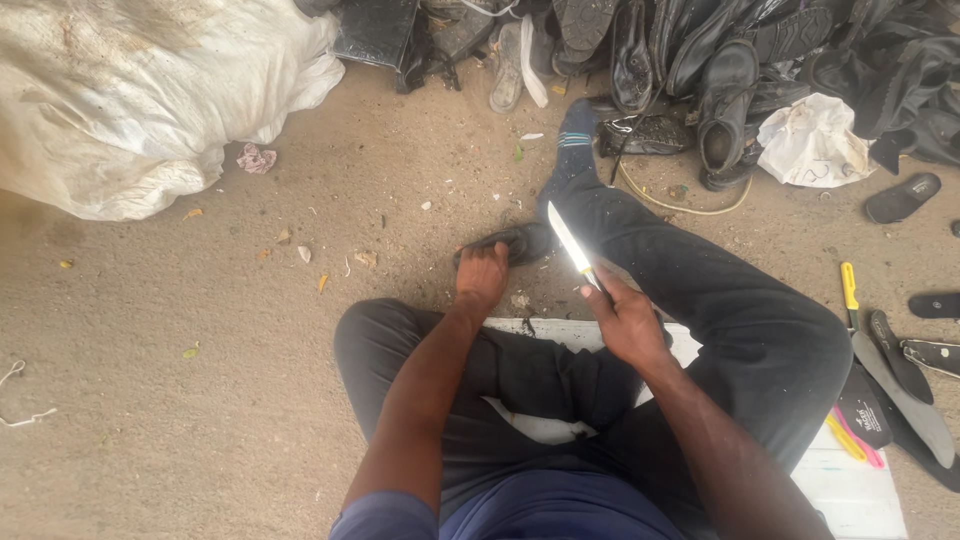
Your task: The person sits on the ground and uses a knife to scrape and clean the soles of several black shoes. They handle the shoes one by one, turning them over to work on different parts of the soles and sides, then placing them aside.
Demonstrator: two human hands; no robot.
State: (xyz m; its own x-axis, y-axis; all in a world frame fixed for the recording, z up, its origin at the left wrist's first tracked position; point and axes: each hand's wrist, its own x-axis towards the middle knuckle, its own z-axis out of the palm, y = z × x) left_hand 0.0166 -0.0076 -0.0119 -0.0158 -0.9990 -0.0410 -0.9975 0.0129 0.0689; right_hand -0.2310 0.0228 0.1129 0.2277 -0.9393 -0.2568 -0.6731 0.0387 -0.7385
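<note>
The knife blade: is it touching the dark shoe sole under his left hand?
Apart. The head view shows sandy ground between the knife blade and the dark sole under the left hand.

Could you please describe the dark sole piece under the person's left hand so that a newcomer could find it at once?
Start at the seated person's bent legs on the sandy ground. Just beyond the knees, the left hand presses on a dark sole piece lying flat. Unlike the heaped shoes behind, it lies alone, beside the knife.

White sack (pixel 140 100), heap of black shoes (pixel 720 70), crumpled white bag (pixel 815 140), yellow-handled tool (pixel 849 290)
</note>
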